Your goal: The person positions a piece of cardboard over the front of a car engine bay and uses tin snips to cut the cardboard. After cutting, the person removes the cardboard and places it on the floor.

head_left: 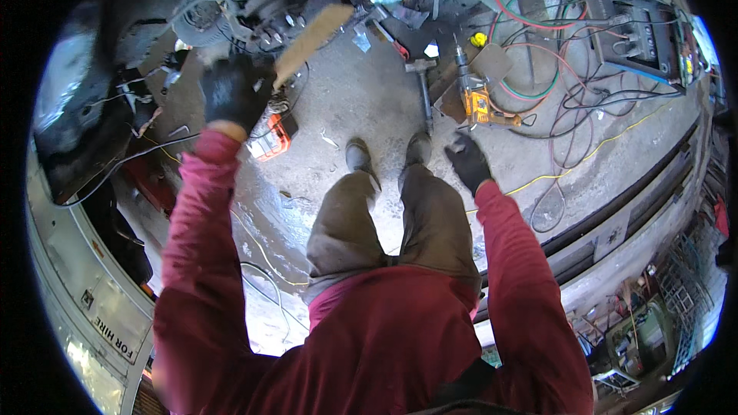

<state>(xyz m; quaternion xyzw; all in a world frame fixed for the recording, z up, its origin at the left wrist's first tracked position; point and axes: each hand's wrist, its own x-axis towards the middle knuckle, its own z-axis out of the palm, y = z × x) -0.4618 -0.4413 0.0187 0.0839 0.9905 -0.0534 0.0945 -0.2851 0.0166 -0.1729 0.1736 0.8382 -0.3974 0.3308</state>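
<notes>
My left hand (237, 91), in a black glove, is closed around the lower end of a flat tan strip (314, 40). The strip slants up and to the right, and I cannot tell whether it is wood, card or rusty metal. Just below that hand lies an orange-and-white box-like thing (270, 138) on the floor. My right hand (469, 163), also black-gloved, hangs near my right knee with its fingers apart and nothing in them. Ahead of it lie a yellow power drill (478, 104) with a long bit and a hammer (423, 94), head pointing away.
A dark boxy machine (636, 40) stands at the far right amid tangled cables and red and green hoses (530, 21). A yellow cord (592, 152) crosses the floor. A tyre (201, 19) and loose parts crowd the far left. White vehicle panels (84, 292) border my left.
</notes>
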